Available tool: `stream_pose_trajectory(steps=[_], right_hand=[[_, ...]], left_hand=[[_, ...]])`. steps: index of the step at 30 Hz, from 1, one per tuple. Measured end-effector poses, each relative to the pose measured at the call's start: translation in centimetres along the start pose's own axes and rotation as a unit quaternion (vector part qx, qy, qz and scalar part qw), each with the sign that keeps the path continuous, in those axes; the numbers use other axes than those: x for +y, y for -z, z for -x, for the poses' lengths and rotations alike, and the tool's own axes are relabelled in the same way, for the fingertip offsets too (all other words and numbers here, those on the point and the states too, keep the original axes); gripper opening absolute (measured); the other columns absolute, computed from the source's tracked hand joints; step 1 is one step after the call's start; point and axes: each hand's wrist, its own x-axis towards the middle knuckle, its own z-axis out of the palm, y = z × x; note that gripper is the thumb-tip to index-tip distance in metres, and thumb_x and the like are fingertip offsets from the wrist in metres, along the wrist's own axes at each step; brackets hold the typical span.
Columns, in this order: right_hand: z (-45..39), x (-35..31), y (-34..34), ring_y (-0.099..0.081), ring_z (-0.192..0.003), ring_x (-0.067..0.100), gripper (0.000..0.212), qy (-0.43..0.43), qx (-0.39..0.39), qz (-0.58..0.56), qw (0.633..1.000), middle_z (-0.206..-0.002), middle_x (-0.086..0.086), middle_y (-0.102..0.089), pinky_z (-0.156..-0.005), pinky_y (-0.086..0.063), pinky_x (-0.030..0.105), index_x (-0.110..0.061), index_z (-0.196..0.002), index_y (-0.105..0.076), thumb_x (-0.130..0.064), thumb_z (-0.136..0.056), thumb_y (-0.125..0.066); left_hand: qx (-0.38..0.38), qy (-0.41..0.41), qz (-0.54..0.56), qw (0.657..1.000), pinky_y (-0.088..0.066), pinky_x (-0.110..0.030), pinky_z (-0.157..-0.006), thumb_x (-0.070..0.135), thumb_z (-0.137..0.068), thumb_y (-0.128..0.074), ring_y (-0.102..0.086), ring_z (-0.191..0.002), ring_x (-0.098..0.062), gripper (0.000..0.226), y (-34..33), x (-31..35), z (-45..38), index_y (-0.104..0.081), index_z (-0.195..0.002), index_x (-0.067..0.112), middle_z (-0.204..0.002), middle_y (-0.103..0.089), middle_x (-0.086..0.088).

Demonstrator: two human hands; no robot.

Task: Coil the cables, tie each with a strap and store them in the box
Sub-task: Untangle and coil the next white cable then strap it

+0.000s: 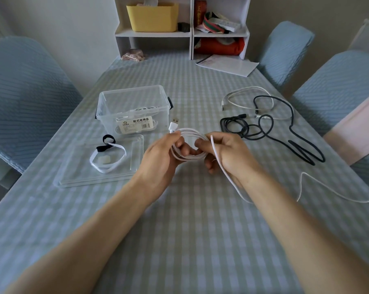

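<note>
- my left hand (162, 158) and right hand (226, 153) both curl tight around white cable (186, 143) coil
- clear box (134, 109) at 11 o'clock
- black cable (270, 128) at 2 o'clock

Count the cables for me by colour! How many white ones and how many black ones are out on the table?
White cables: 2, the one being coiled in both hands, and a loose one at the far right.
Black cables: 1, the loose one on the right.
Total: 3
</note>
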Motion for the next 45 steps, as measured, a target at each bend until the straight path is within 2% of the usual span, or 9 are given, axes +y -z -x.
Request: stream_pose_trajectory(steps=[4,10,14,19,25,29,32,38,45], right_hand=[[0.1,0.5,-0.1,-0.056,-0.045,0.012,0.025,0.061,0.013,0.169,0.984,-0.05,-0.002,-0.062,-0.048,-0.049,0.028,-0.022,-0.072,-0.074,-0.017,-0.094,-0.063],[0.7,0.9,-1.3,-0.046,-0.046,0.011,0.038,0.161,-0.071,0.356,0.918,-0.052,-0.006,-0.049,-0.045,-0.03,0.02,-0.025,-0.056,-0.049,-0.014,-0.092,-0.055],[0.2,0.8,-0.3,-0.057,-0.052,0.019,0.021,0.145,-0.056,0.307,0.939,-0.058,0.009,-0.061,-0.05,-0.042,0.031,-0.008,-0.069,-0.067,-0.013,-0.089,-0.062],[-0.5,0.1,0.8,-0.059,-0.059,0.031,0.015,-0.037,-0.036,0.15,0.987,-0.064,0.019,-0.063,-0.057,-0.045,0.033,0.005,-0.074,-0.069,-0.01,-0.072,-0.072],[-0.3,-0.3,0.3,-0.048,-0.046,0.016,0.027,-0.03,-0.018,0.287,0.957,-0.05,0.003,-0.054,-0.048,-0.035,0.025,-0.014,-0.052,-0.058,-0.014,-0.077,-0.065],[-0.8,-0.4,-0.4,-0.049,-0.046,0.016,0.025,-0.028,0.0,0.325,0.945,-0.05,0.0,-0.052,-0.046,-0.036,0.026,-0.012,-0.054,-0.055,-0.017,-0.078,-0.061],[-0.5,-0.2,0.3,-0.044,-0.044,0.011,0.023,-0.051,-0.032,0.259,0.964,-0.047,-0.003,-0.049,-0.045,-0.033,0.022,-0.007,-0.059,-0.06,-0.018,-0.079,-0.066],[0.4,-0.8,1.7,-0.055,-0.055,0.015,0.022,-0.085,-0.115,0.103,0.984,-0.067,0.005,-0.062,-0.044,-0.043,0.021,-0.002,-0.094,-0.07,-0.02,-0.083,-0.077],[0.9,-1.5,5.1,-0.068,-0.064,0.022,0.025,-0.088,-0.273,0.021,0.958,-0.092,0.021,-0.074,-0.052,-0.051,0.025,-0.003,-0.095,-0.073,-0.024,-0.093,-0.06]], left_hand=[[-0.026,0.051,0.024,0.998,-0.046,-0.033,-0.081,0.024,-0.099,-0.05,-0.057,-0.062,-0.018,0.035,0.1,0.8,0.2,-0.042,-0.066,0.016,-0.056,-0.038,-0.001],[0.055,0.041,-0.164,0.984,-0.04,-0.033,-0.063,0.023,-0.1,-0.055,-0.035,-0.049,-0.014,0.037,0.8,1.2,-0.5,-0.041,-0.066,0.017,-0.053,-0.029,0.003],[-0.009,0.033,-0.214,0.976,-0.044,-0.044,-0.084,0.027,-0.104,-0.047,-0.051,-0.049,-0.017,0.042,1.5,0.9,-0.2,-0.042,-0.064,0.014,-0.046,-0.039,-0.001],[-0.114,0.047,-0.347,0.93,-0.041,-0.04,-0.096,0.034,-0.096,-0.046,-0.063,-0.089,-0.039,0.043,0.8,1.4,1.0,-0.036,-0.06,0.014,-0.053,-0.055,-0.009],[-0.08,0.064,-0.154,0.983,-0.039,-0.041,-0.087,0.042,-0.087,-0.059,-0.051,-0.057,-0.019,0.039,0.0,0.7,0.6,-0.049,-0.058,0.018,-0.057,-0.039,-0.006],[-0.06,0.001,-0.274,0.96,-0.044,-0.039,-0.083,0.056,-0.07,-0.072,-0.053,-0.06,-0.014,0.039,-0.1,0.6,0.6,-0.064,-0.057,0.021,-0.059,-0.054,0.0],[-0.072,0.007,-0.297,0.952,-0.045,-0.037,-0.082,0.057,-0.065,-0.077,-0.058,-0.073,-0.015,0.05,0.0,0.7,0.7,-0.075,-0.084,0.011,-0.085,-0.072,-0.012],[0.024,0.048,-0.141,0.989,-0.04,-0.034,-0.068,0.023,-0.097,-0.058,-0.031,-0.047,-0.016,0.041,0.4,0.2,0.1,-0.042,-0.06,0.017,-0.047,-0.026,0.003],[0.115,0.04,0.024,0.992,-0.043,-0.028,-0.057,0.013,-0.098,-0.054,-0.029,-0.039,-0.011,0.036,0.7,0.2,-0.5,-0.043,-0.064,0.015,-0.056,-0.03,0.002]])
